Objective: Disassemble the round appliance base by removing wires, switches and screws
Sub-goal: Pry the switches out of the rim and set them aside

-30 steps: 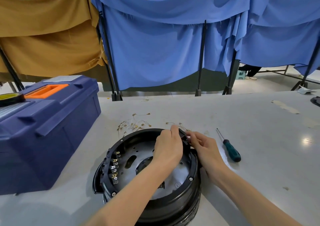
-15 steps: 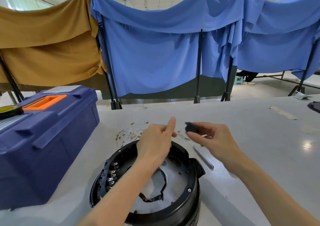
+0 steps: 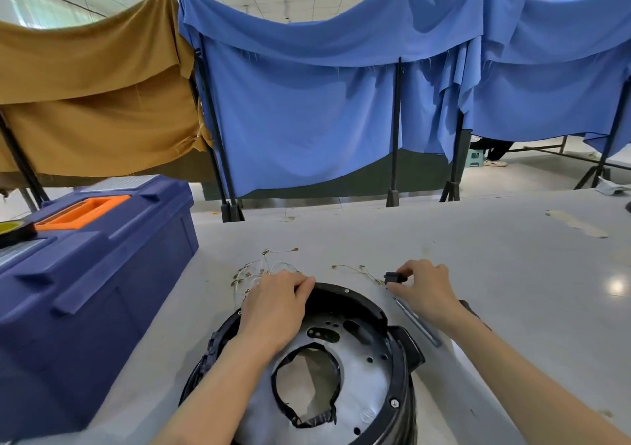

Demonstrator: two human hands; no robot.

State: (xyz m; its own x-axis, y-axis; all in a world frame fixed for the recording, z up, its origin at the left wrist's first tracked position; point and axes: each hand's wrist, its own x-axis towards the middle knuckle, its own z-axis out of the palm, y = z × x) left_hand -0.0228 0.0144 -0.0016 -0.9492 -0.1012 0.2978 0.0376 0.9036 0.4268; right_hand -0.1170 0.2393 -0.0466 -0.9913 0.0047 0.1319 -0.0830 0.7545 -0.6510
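The round black appliance base [image 3: 397,386] lies open side up on the grey table [image 3: 495,274], its metal plate and a loop of black tape showing inside. My left hand [image 3: 273,308] rests on the base's far left rim, fingers curled over it. My right hand [image 3: 425,289] is just past the base's right side, low over the table, pinching a small black switch [image 3: 394,278] between thumb and fingers. A heap of removed thin wires with terminals [image 3: 263,270] lies on the table behind the base. A screwdriver shaft [image 3: 415,320] shows under my right wrist.
A large dark blue toolbox [image 3: 85,274] with an orange handle stands at the left, close to the base. Blue and brown cloths on black stands hang behind the table's far edge. A strip of tape [image 3: 577,224] is stuck to the table at the far right.
My right hand pulled the black switch out of the base rim and carried it right and down toward the table. My left hand went from the switch spot to the base's rim.
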